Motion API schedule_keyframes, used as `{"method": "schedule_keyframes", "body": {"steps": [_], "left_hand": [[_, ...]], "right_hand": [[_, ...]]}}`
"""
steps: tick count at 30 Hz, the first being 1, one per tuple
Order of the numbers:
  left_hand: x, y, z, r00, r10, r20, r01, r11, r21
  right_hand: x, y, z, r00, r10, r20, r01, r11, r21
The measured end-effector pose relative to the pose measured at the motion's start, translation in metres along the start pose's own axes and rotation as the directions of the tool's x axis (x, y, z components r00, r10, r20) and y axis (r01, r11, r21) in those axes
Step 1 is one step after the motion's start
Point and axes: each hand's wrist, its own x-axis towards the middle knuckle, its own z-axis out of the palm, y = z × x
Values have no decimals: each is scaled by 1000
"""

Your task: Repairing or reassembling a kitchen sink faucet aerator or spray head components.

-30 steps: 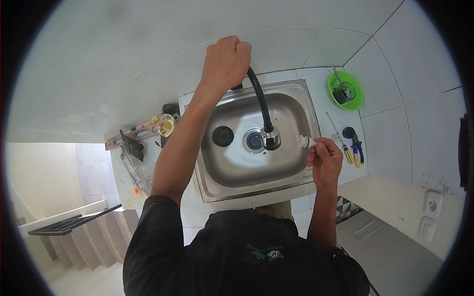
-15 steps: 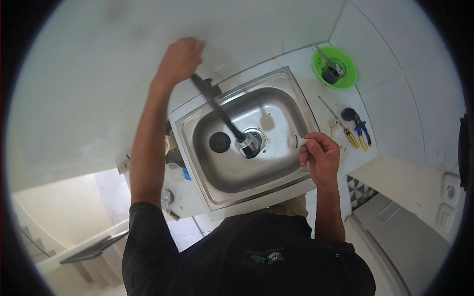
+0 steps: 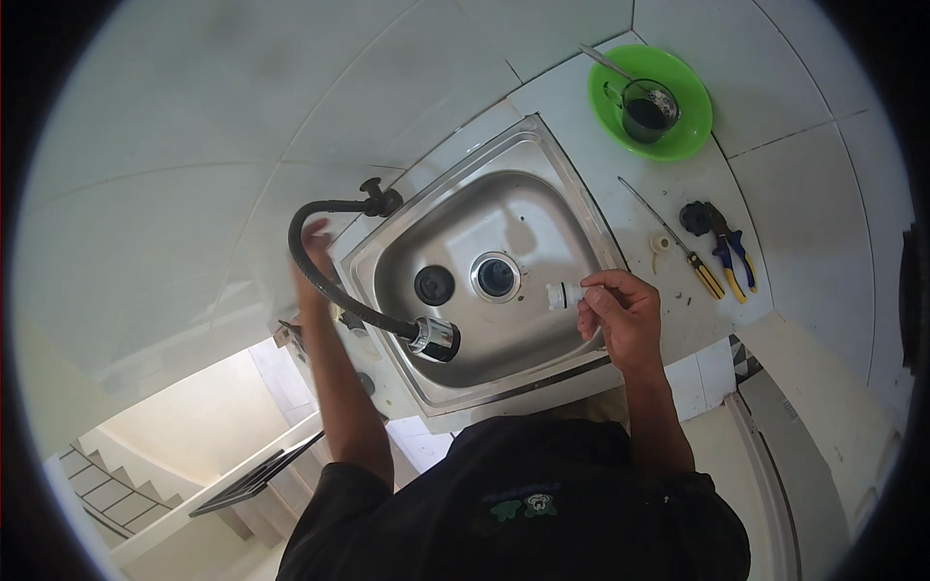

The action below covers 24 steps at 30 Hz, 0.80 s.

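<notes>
My right hand (image 3: 625, 318) is closed in a pinch on a small white plastic fitting with a dark ring (image 3: 562, 296), held over the right side of the steel sink (image 3: 426, 382). At the sink's left corner my left hand (image 3: 312, 254) is smeared by motion and partly hidden behind a black flexible-neck faucet (image 3: 300, 254). The neck bends in an arc from its base on the back wall side. Its chrome spray head (image 3: 436, 339) hangs over the sink's left edge. Whether the left fingers touch the neck, I cannot tell.
A round black strainer (image 3: 435, 285) lies in the basin beside the drain (image 3: 495, 277). On the right counter are a screwdriver (image 3: 705, 276), pliers (image 3: 733, 254), a small cream plastic piece (image 3: 662, 248) and a green bowl (image 3: 697, 126) holding a glass mug (image 3: 647, 114).
My left hand has come down from the wall toward the sink's left corner. The faucet neck and spray head have swung left, uncovering the drain. My right hand still holds the white fitting.
</notes>
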Motion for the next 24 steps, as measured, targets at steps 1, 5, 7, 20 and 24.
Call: {"method": "schedule_keyframes", "body": {"steps": [1,5,7,20,24], "left_hand": [[-9,15,32,987,-126,97,100,967,232],[-12,33,81,958,-265,111,242,952,187],[-7,49,96,953,-290,84,270,943,197],[8,14,106,939,-331,97,344,916,-204],[8,-9,106,907,-332,259,420,695,-583]], "right_hand": [[1,1,-6,1000,12,-24,-12,1000,4],[7,0,-9,1000,8,10,-8,1000,-27],[9,-3,-8,1000,13,25,-13,999,-35],[24,-8,8,993,103,49,-97,989,-115],[27,-2,17,993,92,73,-81,986,-148]]}}
